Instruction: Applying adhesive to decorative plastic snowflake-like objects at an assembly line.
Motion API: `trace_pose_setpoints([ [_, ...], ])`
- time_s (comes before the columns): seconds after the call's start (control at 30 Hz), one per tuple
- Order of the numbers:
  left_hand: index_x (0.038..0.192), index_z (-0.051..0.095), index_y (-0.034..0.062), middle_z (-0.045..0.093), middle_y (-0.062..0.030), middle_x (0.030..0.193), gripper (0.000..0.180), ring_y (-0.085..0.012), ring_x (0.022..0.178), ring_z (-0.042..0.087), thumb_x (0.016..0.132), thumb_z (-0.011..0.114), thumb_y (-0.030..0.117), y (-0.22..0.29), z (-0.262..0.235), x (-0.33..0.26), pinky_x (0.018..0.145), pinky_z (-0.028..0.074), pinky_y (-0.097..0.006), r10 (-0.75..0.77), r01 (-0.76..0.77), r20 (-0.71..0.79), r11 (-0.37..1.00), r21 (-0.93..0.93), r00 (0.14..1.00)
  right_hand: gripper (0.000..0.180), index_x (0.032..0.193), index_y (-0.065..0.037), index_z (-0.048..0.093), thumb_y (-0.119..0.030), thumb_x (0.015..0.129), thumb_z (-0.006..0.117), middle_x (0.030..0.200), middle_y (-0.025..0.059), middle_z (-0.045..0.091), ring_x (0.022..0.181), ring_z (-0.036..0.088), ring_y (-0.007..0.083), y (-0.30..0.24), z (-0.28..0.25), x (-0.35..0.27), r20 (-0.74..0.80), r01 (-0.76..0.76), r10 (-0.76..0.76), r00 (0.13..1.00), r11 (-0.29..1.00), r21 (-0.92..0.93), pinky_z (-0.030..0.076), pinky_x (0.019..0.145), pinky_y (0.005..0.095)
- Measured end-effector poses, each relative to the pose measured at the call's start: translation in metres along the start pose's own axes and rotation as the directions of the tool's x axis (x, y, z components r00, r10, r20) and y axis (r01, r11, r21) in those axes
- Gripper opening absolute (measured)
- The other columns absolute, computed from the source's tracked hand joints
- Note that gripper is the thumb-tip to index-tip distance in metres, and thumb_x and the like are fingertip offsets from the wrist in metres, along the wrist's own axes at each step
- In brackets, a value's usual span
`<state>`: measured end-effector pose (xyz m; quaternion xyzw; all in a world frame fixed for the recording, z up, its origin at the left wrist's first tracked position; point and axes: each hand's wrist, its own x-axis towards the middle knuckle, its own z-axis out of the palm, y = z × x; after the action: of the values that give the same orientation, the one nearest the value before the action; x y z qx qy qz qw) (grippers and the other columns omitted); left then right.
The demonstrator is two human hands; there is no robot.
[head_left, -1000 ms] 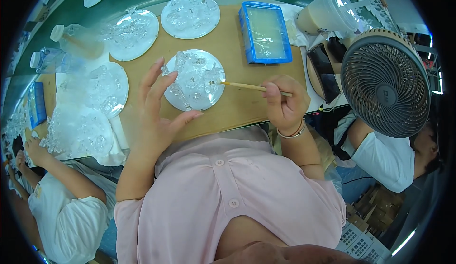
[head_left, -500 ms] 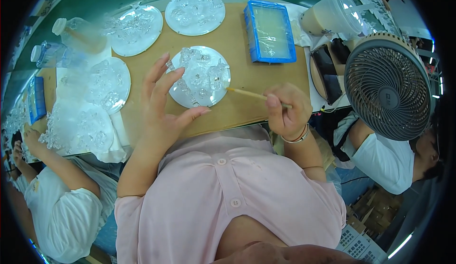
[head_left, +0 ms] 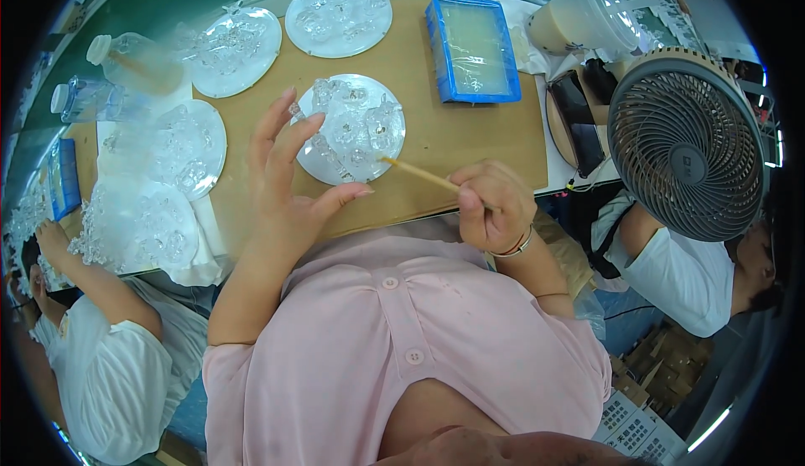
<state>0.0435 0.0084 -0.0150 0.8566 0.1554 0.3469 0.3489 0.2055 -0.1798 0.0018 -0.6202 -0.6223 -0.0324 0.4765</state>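
Observation:
A round white plate (head_left: 392,149) in front of me bears several clear, transparent plastic-looking pieces (head_left: 379,122). By the plate's left rim, my left hand (head_left: 289,168) is spread, thumb and fingers apart. A small clear piece (head_left: 296,111) shows beside its fingertips; whether they touch it I cannot tell. Between the thumb and fingers of my right hand (head_left: 496,206) is a thin wooden stick (head_left: 423,174). It slants left, and its tip is over the plate's lower right part, close to the clear pieces. Contact at the tip is too small to make out.
More plates with clear pieces stand left (head_left: 210,152) and behind (head_left: 381,26). A blue tray (head_left: 435,55) lies back right, near a lidded plastic cup (head_left: 579,22), a phone (head_left: 575,122) and a fan (head_left: 689,152). Bottles (head_left: 134,59) are at left. Co-workers sit on both sides.
My right hand has moved a little left, bringing the stick's tip from the plate's right rim inward over the plate. The left hand has stayed nearly still.

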Motion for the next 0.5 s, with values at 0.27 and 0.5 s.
trace_pose_setpoints([
  [0.27, 0.123, 0.058, 0.0111, 0.055, -0.0097, 0.128, 0.059, -0.0296, 0.113, 0.056, 0.070, 0.079, 0.027, -0.008, -0.028, 0.025, 0.091, 0.048, -0.036, -0.079, 0.074, 0.259, 0.997, 0.029, 0.963, 0.005, 0.089, -0.001, 0.050, 0.000, 0.088, 0.054, 0.070, 0.0137, 0.063, 0.053, 0.057, 0.0237, -0.012, 0.001, -0.001, 0.038, -0.005, 0.006, 0.999, 0.999, -0.034, 0.045, 0.049, 0.0304],
  [0.5, 0.113, 0.063, 0.0108, 0.063, -0.0058, 0.113, 0.051, -0.0251, 0.098, 0.064, 0.067, 0.081, 0.028, -0.004, -0.022, 0.013, 0.077, 0.053, -0.033, -0.069, 0.052, 0.138, 0.991, 0.122, 0.988, 0.006, 0.088, -0.002, 0.050, -0.002, 0.088, 0.055, 0.071, 0.0124, 0.063, 0.053, 0.057, 0.0232, -0.011, 0.004, -0.003, -0.014, -0.010, 0.009, 1.000, 0.996, -0.091, 0.046, 0.049, 0.0306],
])
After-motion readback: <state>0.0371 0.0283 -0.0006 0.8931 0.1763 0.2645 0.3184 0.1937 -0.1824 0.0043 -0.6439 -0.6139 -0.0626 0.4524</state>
